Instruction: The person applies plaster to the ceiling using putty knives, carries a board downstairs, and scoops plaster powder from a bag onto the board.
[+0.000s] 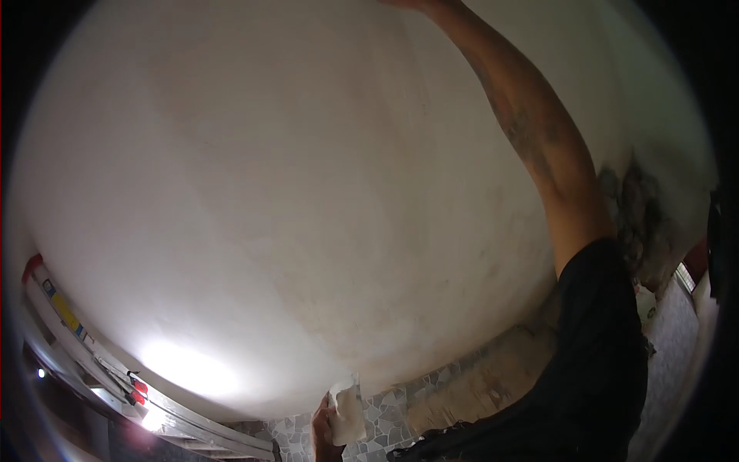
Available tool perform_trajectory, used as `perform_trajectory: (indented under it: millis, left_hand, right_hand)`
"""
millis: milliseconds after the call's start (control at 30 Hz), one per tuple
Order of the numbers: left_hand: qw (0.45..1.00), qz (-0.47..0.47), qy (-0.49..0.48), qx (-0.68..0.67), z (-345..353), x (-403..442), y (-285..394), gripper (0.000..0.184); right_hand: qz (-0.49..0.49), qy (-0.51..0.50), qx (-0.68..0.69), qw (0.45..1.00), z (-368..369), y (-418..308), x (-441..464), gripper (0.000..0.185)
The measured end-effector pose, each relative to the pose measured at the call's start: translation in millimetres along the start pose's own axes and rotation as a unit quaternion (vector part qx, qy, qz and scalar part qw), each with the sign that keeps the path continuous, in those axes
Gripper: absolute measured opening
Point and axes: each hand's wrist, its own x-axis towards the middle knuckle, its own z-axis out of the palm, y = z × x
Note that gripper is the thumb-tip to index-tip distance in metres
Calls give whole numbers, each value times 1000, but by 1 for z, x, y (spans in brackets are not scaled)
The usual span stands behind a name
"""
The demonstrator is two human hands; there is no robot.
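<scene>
My left hand (pixel 324 428) is closed on a plate (pixel 350 423) with white paste (pixel 342 391), low before the wall (pixel 308 192). My right hand (pixel 406 3) is mostly cut off up top — can't tell its grip. Most wall looks pale, smooth — brownish streaks and a dark, rough patch (pixel 637 212) seem unfinished.

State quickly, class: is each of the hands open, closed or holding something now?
Left hand: holding a pale flat board.
Right hand: mostly out of frame; cannot tell.
</scene>
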Motion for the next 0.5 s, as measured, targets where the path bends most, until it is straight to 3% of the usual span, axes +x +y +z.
perform_trajectory:
  millis: [67,133,200,333,500]
  left_hand:
    - [1000,-5,-4,-16,-2,3,-3,62]
    - [1000,16,-9,1,-7,11,-14,60]
    - [1000,-6,-6,-27,15,11,5,57]
    - [997,-61,37,-36,36,14,32,60]
    - [995,-94,15,-33,32,18,26,66]
  right_hand:
    - [-36,-5,-25,999,9,-16,-48,49]
    - [-101,87,-29,991,52,-24,-115,46]
    - [-77,127,-7,989,80,-43,-185,63]
    - [-4,43,23,999,110,-97,-306,66]
    - [63,29,73,995,148,-158,-419,60]
